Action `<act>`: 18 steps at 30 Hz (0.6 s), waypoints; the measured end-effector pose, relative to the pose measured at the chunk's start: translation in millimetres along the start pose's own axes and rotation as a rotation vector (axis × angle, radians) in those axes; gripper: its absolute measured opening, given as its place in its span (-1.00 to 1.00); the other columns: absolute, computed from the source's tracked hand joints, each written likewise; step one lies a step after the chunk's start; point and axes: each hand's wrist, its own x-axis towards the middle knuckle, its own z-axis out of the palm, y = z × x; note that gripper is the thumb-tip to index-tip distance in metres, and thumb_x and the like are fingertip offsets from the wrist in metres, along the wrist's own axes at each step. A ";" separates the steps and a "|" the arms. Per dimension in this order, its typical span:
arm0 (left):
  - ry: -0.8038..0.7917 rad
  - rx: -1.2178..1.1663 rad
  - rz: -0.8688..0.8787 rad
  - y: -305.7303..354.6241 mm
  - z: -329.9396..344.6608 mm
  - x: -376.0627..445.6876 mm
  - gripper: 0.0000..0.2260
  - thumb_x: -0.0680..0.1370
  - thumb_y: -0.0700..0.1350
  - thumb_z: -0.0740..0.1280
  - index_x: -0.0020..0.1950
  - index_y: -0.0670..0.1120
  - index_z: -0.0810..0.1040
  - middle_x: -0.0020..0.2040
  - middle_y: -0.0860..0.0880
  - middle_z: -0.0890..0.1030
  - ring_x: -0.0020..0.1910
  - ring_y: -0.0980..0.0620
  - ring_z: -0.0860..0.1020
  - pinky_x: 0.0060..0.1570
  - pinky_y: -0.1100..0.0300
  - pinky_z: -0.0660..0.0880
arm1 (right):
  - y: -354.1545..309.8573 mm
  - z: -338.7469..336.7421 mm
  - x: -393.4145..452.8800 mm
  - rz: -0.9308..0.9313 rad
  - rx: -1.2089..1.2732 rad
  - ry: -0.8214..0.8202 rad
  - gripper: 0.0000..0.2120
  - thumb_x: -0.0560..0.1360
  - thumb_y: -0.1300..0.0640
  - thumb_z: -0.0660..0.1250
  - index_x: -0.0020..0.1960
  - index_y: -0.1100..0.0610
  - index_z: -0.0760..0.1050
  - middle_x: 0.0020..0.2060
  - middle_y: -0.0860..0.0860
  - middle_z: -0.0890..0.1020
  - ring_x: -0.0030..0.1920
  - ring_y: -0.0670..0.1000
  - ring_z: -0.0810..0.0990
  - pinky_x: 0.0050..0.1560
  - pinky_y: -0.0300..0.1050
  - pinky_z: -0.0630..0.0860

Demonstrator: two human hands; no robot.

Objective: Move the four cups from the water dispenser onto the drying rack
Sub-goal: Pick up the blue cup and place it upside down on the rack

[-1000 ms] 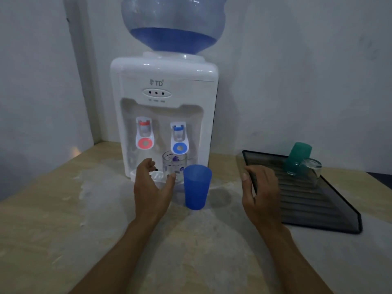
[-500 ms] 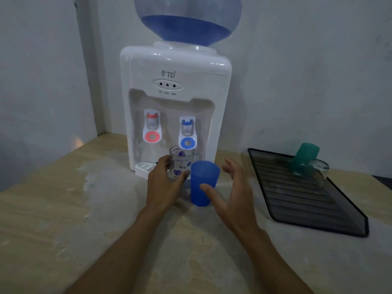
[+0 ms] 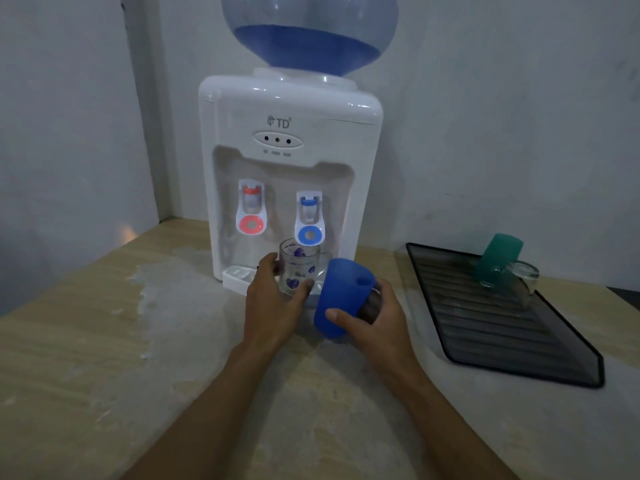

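Note:
A white water dispenser (image 3: 287,109) stands at the back of the table. Under its blue tap, my left hand (image 3: 273,306) grips a clear glass with purple prints (image 3: 297,268) at the drip tray (image 3: 235,276). Just right of it, my right hand (image 3: 377,327) holds a blue plastic cup (image 3: 344,296), tilted with its top leaning right. On the black drying rack (image 3: 512,344) at the right, a green cup (image 3: 498,259) and a clear glass (image 3: 523,280) rest upside down at the far end.
The wooden tabletop (image 3: 104,341) has a pale worn patch in front of the dispenser. Grey walls close off the back and left. A large blue water bottle (image 3: 308,32) sits on top of the dispenser.
My right hand moved left from the rack and closed on the blue cup, tilting it. My left hand closed around the printed glass.

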 end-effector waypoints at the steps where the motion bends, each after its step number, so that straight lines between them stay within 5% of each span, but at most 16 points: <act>1: 0.031 -0.012 -0.010 3.7 -0.2 -1.8 -0.35 0.54 0.07 0.52 0.54 -0.02 0.33 0.45 -0.05 0.53 0.35 0.03 0.53 0.14 0.35 0.44 | -0.8 -2.9 -0.1 0.007 0.037 -0.013 -0.27 0.33 0.08 0.70 0.40 -0.06 0.44 0.23 -0.05 0.69 0.18 -0.08 0.71 0.23 0.14 0.66; 3: 0.148 -0.041 0.018 14.5 -2.6 -6.7 -0.37 0.57 0.11 0.45 0.55 -0.06 0.32 0.44 -0.06 0.51 0.34 0.02 0.51 0.21 0.22 0.49 | -2.6 -6.9 -0.8 -0.008 0.084 -0.037 -0.30 0.34 0.08 0.69 0.39 -0.10 0.48 0.24 -0.07 0.70 0.19 -0.07 0.72 0.23 0.16 0.66; 6: 0.262 -0.076 0.267 32.5 -10.7 -12.5 -0.45 0.55 0.14 0.41 0.43 -0.11 0.40 0.26 0.01 0.54 0.16 0.21 0.50 0.11 0.39 0.50 | -3.2 -7.5 -1.0 -0.046 0.072 -0.072 -0.26 0.30 -0.01 0.68 0.42 -0.10 0.48 0.28 -0.09 0.67 0.22 -0.06 0.71 0.26 0.15 0.65; 9: 0.111 -0.109 0.385 40.3 -15.7 -18.0 -0.34 0.45 0.21 0.50 0.40 -0.10 0.41 0.25 0.03 0.53 0.16 0.19 0.54 0.09 0.42 0.49 | -3.3 -4.1 -1.7 -0.110 -0.032 -0.086 -0.14 0.28 -0.02 0.70 0.50 -0.02 0.42 0.33 -0.09 0.63 0.25 -0.09 0.67 0.31 0.10 0.62; 13: -0.160 -0.125 0.366 45.8 -13.8 -25.6 -0.19 0.32 0.35 0.57 0.44 0.06 0.38 0.30 0.13 0.55 0.26 0.25 0.54 0.19 0.44 0.48 | -6.0 1.5 -6.1 -0.336 -0.197 -0.038 -0.25 0.35 -0.11 0.63 0.46 -0.02 0.44 0.31 -0.17 0.61 0.27 -0.19 0.62 0.26 -0.20 0.59; 18: -0.172 -0.086 0.372 45.9 -12.1 -28.5 -0.28 0.36 0.24 0.58 0.42 0.02 0.44 0.30 0.11 0.60 0.28 0.26 0.56 0.31 0.31 0.52 | -3.6 0.0 -2.8 -0.436 -0.286 -0.005 -0.30 0.43 -0.03 0.62 0.47 0.04 0.42 0.32 -0.16 0.60 0.30 -0.15 0.59 0.29 -0.19 0.56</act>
